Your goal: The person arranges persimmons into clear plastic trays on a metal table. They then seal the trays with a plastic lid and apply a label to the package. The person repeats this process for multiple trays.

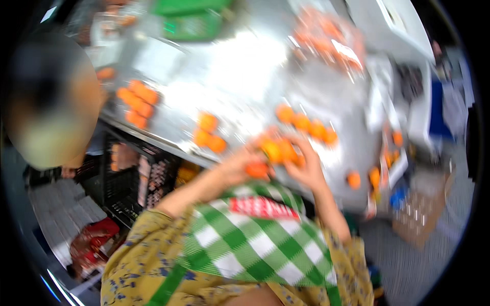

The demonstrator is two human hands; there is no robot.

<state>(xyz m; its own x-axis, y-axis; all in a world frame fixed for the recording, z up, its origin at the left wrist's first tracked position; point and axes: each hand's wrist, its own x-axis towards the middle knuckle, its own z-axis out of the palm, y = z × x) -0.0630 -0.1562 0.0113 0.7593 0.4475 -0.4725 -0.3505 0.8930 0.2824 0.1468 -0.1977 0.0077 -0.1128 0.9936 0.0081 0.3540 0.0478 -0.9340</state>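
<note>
Shiny metal surface (240,76) stretches out beyond the hands, its near edge passing beneath them and slanting up toward the far left. Held fruit (278,152), orange and round-looking, sits gathered between the two hands, close to that near edge; being so round, the pieces show no clear long axis, and blur hides which way they point. One redder fruit (256,170) lies lower, against the left hand (237,166), on the side toward the body.

Both hands are curled around the fruit rather than spread flat. Left fingers reach forward and inward, with the forearm slanting in from the lower left; the right hand (309,166) arches over from the other side, fingers bent toward the left, its forearm rising steeply from the lower right. Exact fingertip contacts are too blurred to tell.

Just left of the hands sits a small cluster of fruit (208,133), with a larger group of fruit (138,102) farther left. A row of fruit (306,125) slants just beyond the right hand, and a single fruit (353,179) lies to its right. Between the cluster and the row, a broad strip of metal shows, leading away from the hands to a green container (194,18). Far beyond the right hand rests a clear bag of fruit (326,38). Below the edge, left of the hands, stands a black crate (122,173).
</note>
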